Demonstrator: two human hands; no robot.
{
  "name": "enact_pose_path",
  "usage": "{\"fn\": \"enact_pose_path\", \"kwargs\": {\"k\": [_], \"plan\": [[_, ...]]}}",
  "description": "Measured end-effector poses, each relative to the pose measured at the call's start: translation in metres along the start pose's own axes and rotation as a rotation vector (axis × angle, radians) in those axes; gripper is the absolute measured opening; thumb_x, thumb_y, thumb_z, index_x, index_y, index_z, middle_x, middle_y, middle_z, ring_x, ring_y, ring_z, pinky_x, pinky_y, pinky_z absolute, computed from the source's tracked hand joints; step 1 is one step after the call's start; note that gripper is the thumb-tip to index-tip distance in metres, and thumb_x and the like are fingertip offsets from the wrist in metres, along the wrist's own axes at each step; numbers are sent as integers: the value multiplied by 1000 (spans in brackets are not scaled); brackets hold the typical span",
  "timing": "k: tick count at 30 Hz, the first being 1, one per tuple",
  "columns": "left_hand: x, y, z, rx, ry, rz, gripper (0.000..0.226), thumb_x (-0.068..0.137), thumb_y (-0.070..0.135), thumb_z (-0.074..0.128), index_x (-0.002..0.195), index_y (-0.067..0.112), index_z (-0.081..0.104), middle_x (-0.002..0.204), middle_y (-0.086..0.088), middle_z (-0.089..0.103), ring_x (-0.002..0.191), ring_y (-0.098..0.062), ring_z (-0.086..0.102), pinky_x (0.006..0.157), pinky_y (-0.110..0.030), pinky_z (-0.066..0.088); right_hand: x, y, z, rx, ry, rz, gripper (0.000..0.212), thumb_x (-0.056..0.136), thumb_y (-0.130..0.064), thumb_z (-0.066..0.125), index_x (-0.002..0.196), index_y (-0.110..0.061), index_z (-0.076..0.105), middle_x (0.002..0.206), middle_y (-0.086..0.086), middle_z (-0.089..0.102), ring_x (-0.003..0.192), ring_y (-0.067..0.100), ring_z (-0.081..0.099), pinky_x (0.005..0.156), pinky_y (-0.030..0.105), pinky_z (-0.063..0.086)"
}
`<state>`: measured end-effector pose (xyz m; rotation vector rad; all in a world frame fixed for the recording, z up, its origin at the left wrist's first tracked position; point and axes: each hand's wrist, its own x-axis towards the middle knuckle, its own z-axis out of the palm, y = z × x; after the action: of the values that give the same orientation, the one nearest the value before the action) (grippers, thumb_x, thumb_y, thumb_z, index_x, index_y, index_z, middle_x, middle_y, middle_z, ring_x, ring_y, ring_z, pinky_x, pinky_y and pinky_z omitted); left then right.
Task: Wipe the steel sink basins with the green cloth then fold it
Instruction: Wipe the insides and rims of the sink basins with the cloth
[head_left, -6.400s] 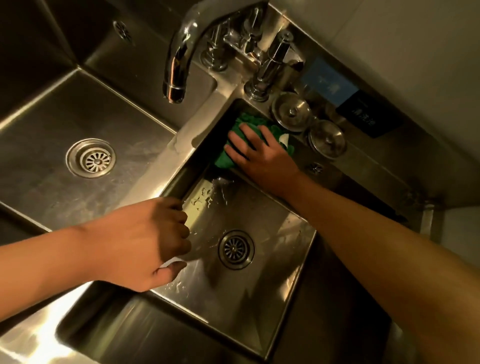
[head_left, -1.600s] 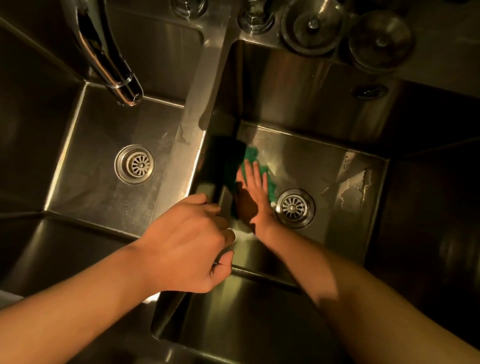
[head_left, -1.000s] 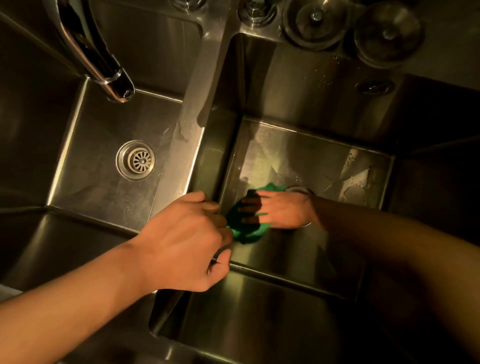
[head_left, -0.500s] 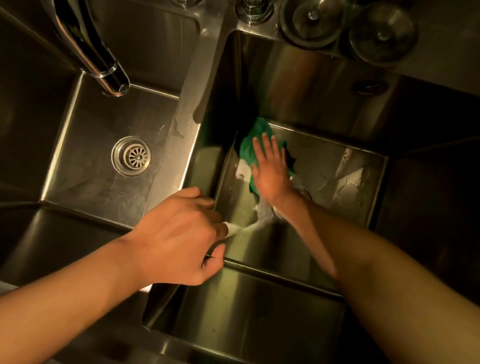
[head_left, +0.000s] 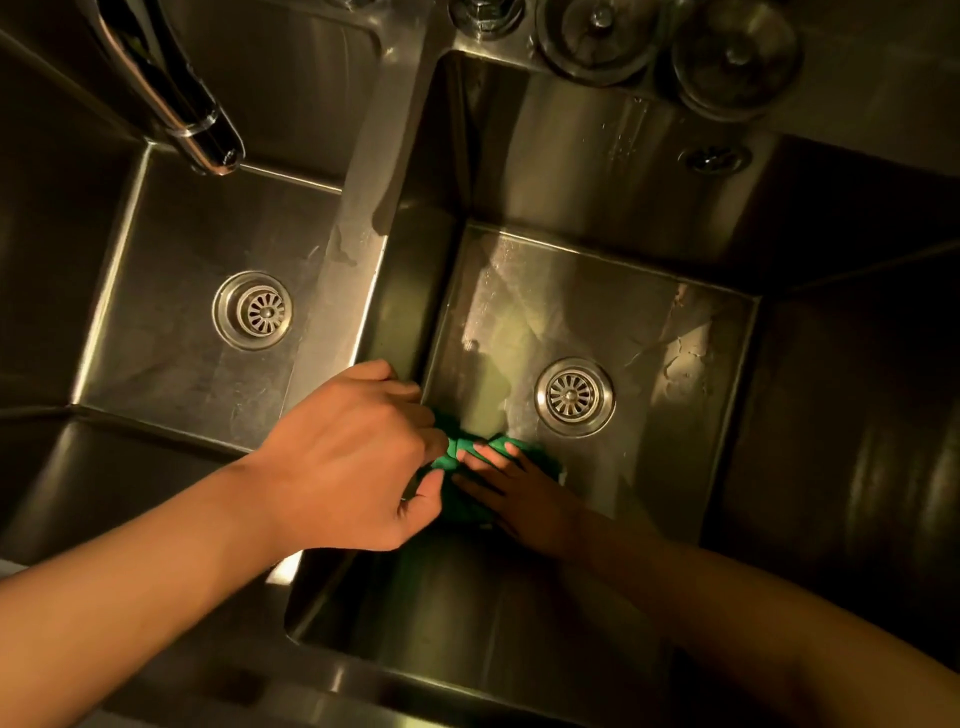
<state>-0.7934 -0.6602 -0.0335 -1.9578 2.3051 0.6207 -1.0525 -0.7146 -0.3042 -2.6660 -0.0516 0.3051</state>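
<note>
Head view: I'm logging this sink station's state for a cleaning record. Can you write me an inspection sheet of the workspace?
Surface: steel right basin, with wet-looking patches on its floor right of the drain; left basin holds nothing loose.
Job's things: green cloth bunched on the right basin floor at its near-left corner, not folded.
Clutter: two round steel lids on the back ledge.
Hands: right hand presses straight fingers on the cloth; left hand is curled at the divider's near end, grip unclear.
Cables: nothing seen.
Surroundings: faucet spout over the left basin; dim light.
</note>
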Motion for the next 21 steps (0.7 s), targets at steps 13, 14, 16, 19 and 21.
{"fn": "enact_pose_path", "kwargs": {"k": [13,14,16,19,21], "plan": [[-2,4,1,85,-11,53,28,89,46,54,72,27,66,67,7,60,69,-22,59,74,-40,41,-12,7,-6,-213,48,-10,61,107,-22,37,163,-23,13,170,7,11,155,27,15,126,47,16],[-2,4,0,86,-13,62,28,90,45,54,73,27,67,69,6,61,70,-22,60,74,-41,43,-17,11,-4,-230,40,0,65,103,-17,40,163,-24,15,169,7,13,155,28,17,125,47,18],[-4,9,-1,47,-24,41,28,90,45,52,80,26,71,74,6,65,74,-22,62,76,-41,44,-34,19,-5,-221,-38,24,75,95,-10,45,162,-24,16,169,6,14,156,29,12,126,49,14],[-11,38,2,-74,-63,24,29,88,47,53,94,28,74,87,6,68,85,-19,62,81,-38,45,-67,33,-15,-177,-89,127,82,90,-17,63,161,-25,23,168,4,21,154,28,18,122,50,25],[-13,68,14,-121,-114,65,29,89,49,51,91,29,72,88,7,67,88,-18,63,84,-38,45,-90,44,-25,-150,-150,183,88,84,-31,71,159,-24,27,168,6,20,154,30,19,118,52,31]]}}
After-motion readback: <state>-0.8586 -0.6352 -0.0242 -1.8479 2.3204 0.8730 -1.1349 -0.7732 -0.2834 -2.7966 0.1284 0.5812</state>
